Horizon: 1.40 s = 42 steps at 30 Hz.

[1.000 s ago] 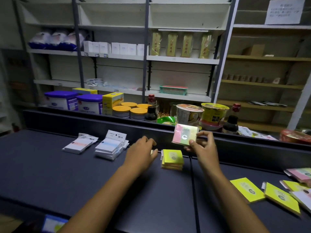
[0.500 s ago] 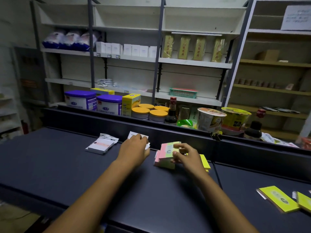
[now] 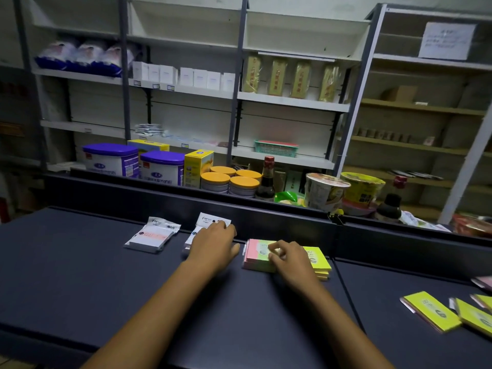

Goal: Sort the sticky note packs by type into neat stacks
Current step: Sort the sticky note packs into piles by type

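Note:
A pink and green sticky note pack (image 3: 255, 255) lies on the dark counter (image 3: 80, 275), just left of a short stack of yellow packs (image 3: 319, 261). My right hand (image 3: 288, 259) grips the pink and green pack, fingers curled over its right half. My left hand (image 3: 214, 242) rests flat on a stack of white packaged packs (image 3: 213, 221), hiding most of it. Another white packaged stack (image 3: 151, 237) lies further left. Several loose yellow packs (image 3: 432, 311) are scattered at the right edge.
A raised dark ledge (image 3: 266, 217) runs behind the packs. Beyond it stand tubs (image 3: 162, 167), orange-lidded tins (image 3: 243, 185), a sauce bottle (image 3: 267, 179) and noodle cups (image 3: 326, 191). Store shelves fill the background.
My right hand brought the pink and green pack down from the air onto the counter left of the yellow stack. My left hand slid left onto the white packaged stack.

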### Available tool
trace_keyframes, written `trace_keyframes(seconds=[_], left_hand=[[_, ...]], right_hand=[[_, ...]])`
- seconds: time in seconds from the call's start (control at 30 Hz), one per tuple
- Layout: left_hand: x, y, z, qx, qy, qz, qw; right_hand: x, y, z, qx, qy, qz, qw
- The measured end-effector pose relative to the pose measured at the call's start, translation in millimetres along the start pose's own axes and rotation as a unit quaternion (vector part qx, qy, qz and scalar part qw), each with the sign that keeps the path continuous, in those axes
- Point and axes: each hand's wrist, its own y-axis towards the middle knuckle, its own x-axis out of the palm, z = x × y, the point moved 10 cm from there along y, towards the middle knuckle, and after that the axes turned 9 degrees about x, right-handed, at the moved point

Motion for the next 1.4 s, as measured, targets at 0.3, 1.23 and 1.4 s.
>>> trace_keyframes(seconds=[0.3,1.23,1.4], left_hand=[[2.7,1.1,24.7,0.021,-0.023,-0.008,0.999],[-8.9,-38.2,465.1,0.214,-0.109,-0.005,0.971],[-6.5,-34.2,497.3,0.225,-0.118,-0.005,0.967]], right_hand=[[-14.3,-10.6,-1.0,-0.026,-0.026,0.011,0.999],[-328.9,-214.8,287.0,0.109,-0.227,0.06,0.966],[-358.5,-223.9,319.0,0.135,-0.213,0.076,0.965]])
